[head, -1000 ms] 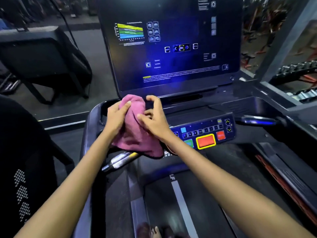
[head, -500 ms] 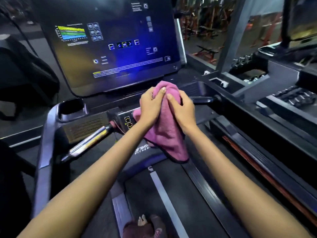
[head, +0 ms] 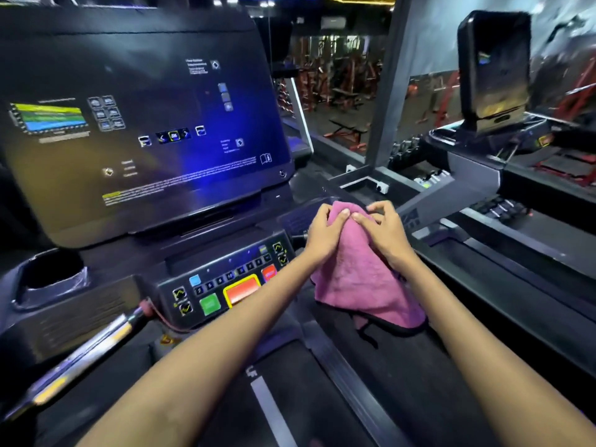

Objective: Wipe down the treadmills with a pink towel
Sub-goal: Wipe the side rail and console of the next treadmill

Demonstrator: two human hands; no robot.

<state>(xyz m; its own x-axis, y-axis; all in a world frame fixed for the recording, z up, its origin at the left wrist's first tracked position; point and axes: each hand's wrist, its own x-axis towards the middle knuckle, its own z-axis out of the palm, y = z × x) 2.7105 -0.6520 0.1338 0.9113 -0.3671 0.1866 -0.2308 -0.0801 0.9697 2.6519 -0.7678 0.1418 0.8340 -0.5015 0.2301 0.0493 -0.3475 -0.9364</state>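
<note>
towel (head: pixel 361 279): pink and fluffy, with a dark edge along the bottom. It is bunched up at the top and hangs down loose and wide below. It sits on the right end of the treadmill's console, just right of the button panel (head: pixel 225 282).

treadmill (head: pixel 96 304): big and dark. Its screen (head: pixel 142 124) is lit blue with small pictures and a striped chart, and stands up and left of the towel. The button panel has a green button, a big orange one with a yellow rim and a red one. The belt (head: pixel 274 404), with a white stripe, lies below the towel.
</note>
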